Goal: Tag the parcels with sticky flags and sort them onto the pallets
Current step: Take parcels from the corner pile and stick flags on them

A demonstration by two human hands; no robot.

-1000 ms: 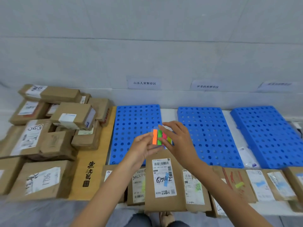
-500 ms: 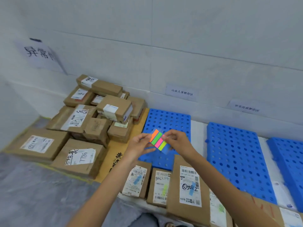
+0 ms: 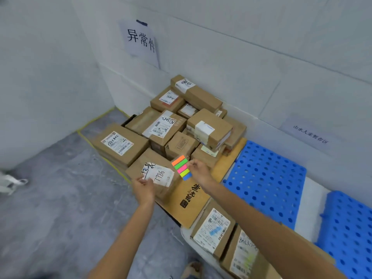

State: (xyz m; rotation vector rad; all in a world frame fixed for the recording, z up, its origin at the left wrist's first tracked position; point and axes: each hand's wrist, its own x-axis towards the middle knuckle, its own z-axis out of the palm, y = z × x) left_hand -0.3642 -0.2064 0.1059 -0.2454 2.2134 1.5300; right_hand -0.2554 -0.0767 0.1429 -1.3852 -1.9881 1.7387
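My right hand [image 3: 199, 171] pinches a pad of sticky flags [image 3: 181, 167] striped orange, green, pink, yellow and blue. It hangs just above the front parcel [image 3: 155, 174], a brown box with a white label marked 7786. My left hand [image 3: 144, 187] reaches to that box's near-left corner, fingers loosely curled by the label edge; whether they touch it is unclear. Behind it, a heap of brown parcels [image 3: 181, 125] fills the corner. Two blue perforated pallets [image 3: 265, 178] [image 3: 350, 234] lie to the right. Tagged parcels [image 3: 213, 231] lie in the foreground.
A flat tan board with black characters [image 3: 189, 198] lies under the heap's right edge. Paper signs hang on the wall [image 3: 141, 41] [image 3: 310, 134]. Yellow tape [image 3: 96, 121] marks the grey floor on the left. A shoe [image 3: 12, 183] shows at the far left.
The view has swung left from the pallets to the corner heap. My left hand has let go of the flag pad and moved down to the 7786 box; the right hand keeps the pad.
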